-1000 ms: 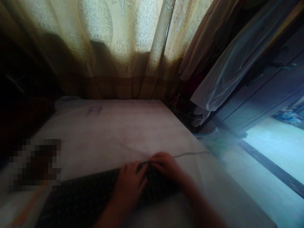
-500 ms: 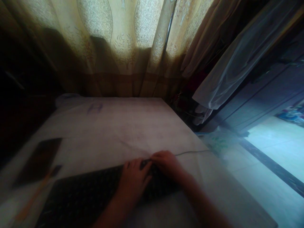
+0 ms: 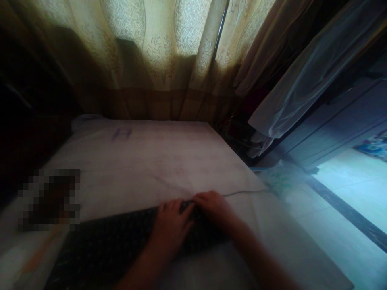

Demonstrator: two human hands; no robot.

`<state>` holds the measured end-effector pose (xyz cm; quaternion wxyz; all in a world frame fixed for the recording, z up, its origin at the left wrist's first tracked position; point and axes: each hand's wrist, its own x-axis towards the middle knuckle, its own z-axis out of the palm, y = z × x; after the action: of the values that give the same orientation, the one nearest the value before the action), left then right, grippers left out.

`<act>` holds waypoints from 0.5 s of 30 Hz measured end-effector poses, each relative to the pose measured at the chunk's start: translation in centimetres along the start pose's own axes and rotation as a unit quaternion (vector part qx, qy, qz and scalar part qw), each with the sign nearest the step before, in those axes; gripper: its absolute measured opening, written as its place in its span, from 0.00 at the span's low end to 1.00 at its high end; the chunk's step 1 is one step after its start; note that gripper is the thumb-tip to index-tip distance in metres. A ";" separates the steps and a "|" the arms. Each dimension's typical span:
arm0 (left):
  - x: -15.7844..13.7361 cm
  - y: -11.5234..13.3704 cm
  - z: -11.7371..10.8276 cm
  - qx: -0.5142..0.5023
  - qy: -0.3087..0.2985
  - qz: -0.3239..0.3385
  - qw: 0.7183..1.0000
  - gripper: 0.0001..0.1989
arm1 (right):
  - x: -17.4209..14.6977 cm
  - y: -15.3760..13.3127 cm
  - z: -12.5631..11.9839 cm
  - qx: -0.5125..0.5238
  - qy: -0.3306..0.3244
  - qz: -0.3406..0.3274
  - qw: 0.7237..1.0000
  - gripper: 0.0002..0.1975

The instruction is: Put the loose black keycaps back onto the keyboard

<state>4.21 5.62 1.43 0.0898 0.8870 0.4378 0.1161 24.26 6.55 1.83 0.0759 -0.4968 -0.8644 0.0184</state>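
Observation:
A black keyboard [image 3: 111,237] lies slanted on the pale table cover. My left hand [image 3: 171,223] rests across it, the fingers bent over its far edge and the thumb stretched towards my other hand. Close beside, my right hand [image 3: 211,207] has its fingers closed over the far edge near the right end. Between the hands a small dark part shows, too blurred to name. A thin cord [image 3: 244,193] runs rightwards from behind my right hand. The fingertips are partly hidden and dim.
At the left, a dark pixelated object [image 3: 51,201] lies by an orange stick-like thing [image 3: 40,253]. The table [image 3: 169,149] ends at a patterned curtain [image 3: 160,68] behind. White cloth [image 3: 281,108] hangs on the right, above a clear plastic bag [image 3: 276,179] and tiled floor [image 3: 341,193].
The view has tilted and shifted slightly. Both hands stay in nearly the same place at the keyboard's far edge, and the keyboard lies as before.

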 end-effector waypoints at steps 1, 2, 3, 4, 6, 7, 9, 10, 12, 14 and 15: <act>0.0 0.0 0.0 -0.001 -0.003 -0.001 1.000 0.20 | 0.0 0.0 0.0 -0.003 0.001 0.000 1.000 0.08; 0.0 0.0 -0.1 -0.002 -0.007 -0.003 1.000 0.20 | 0.0 0.0 0.0 -0.005 0.000 -0.002 1.000 0.08; 0.1 0.1 -0.1 -0.002 -0.013 -0.005 1.000 0.21 | 0.0 0.0 0.0 -0.006 0.001 -0.005 1.000 0.08; 0.1 0.1 -0.2 -0.001 -0.018 -0.007 1.000 0.21 | 0.0 0.1 0.0 -0.006 0.001 -0.008 1.000 0.08; 0.2 0.1 -0.3 0.000 -0.028 -0.011 1.000 0.22 | 0.0 0.2 0.1 -0.006 0.005 -0.017 1.000 0.09; 0.2 0.2 -0.3 -0.001 -0.030 -0.011 0.999 0.22 | 0.0 0.3 0.2 -0.004 0.008 -0.022 1.000 0.09; 0.2 0.2 -0.4 -0.003 -0.028 -0.010 1.000 0.22 | -0.1 0.4 0.3 0.006 0.022 -0.027 0.999 0.10; 0.2 0.2 -0.4 -0.004 -0.027 -0.009 1.000 0.23 | -0.1 0.4 0.4 0.015 0.028 -0.028 0.999 0.10; 0.2 0.2 -0.4 -0.002 -0.026 -0.010 1.000 0.22 | -0.1 0.5 0.6 0.038 0.035 -0.021 0.998 0.11; 0.2 0.3 -0.4 0.002 -0.030 -0.012 0.999 0.22 | -0.1 0.5 0.7 0.058 0.039 -0.008 0.997 0.11; 0.2 0.3 -0.4 0.004 -0.033 -0.012 0.999 0.23 | -0.1 0.6 0.8 0.067 0.040 -0.003 0.997 0.12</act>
<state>4.46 5.66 1.89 0.1017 0.8854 0.4456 0.0842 24.67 6.82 1.01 0.1433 -0.4880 -0.8592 0.0560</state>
